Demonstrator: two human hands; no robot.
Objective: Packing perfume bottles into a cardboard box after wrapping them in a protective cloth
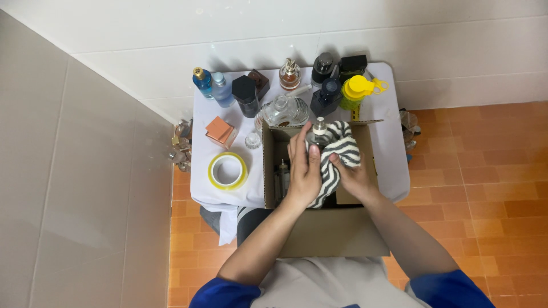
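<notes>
Over an open cardboard box, both my hands hold a small glass bottle with a silver cap, partly wrapped in a black-and-white striped cloth. My left hand presses flat against the bottle and cloth from the left. The cloth is gripped from below on the right side by my right hand. Another small bottle stands inside the box to the left.
A small table with a white cover carries several perfume bottles along its back, a yellow-capped bottle, a round clear bottle, an orange box and a roll of tape. Tiled wall left, orange floor right.
</notes>
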